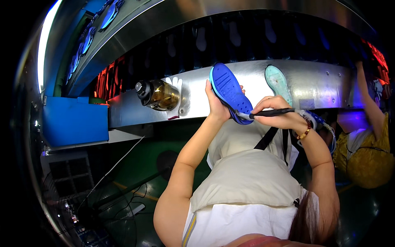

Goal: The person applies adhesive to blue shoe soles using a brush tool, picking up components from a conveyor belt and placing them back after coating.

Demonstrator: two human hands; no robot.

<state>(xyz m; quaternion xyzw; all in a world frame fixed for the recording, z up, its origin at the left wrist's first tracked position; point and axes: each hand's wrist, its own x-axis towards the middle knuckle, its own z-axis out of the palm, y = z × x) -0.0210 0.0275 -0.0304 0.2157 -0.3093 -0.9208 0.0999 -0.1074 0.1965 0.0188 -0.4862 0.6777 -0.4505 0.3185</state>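
Note:
My left hand (218, 103) is closed round the side of a blue shoe sole (228, 88) with a light blue rim, its face with grooves and small holes turned up. In my right hand (282, 117) is a thin brush (271, 112) with a black handle. Its pale tip touches the lower end of the sole, where my right fingers are also close. Beyond my right hand, a mint-green sole (278, 82) lies on the metal ledge (247, 70).
On the ledge's left stand a bottle (162, 95) of amber liquid and a white glove (176, 88). Behind runs a dark conveyor with several soles (200, 39). A blue box (76, 121) is at left. A co-worker in yellow (366, 154) reaches toward the conveyor at right.

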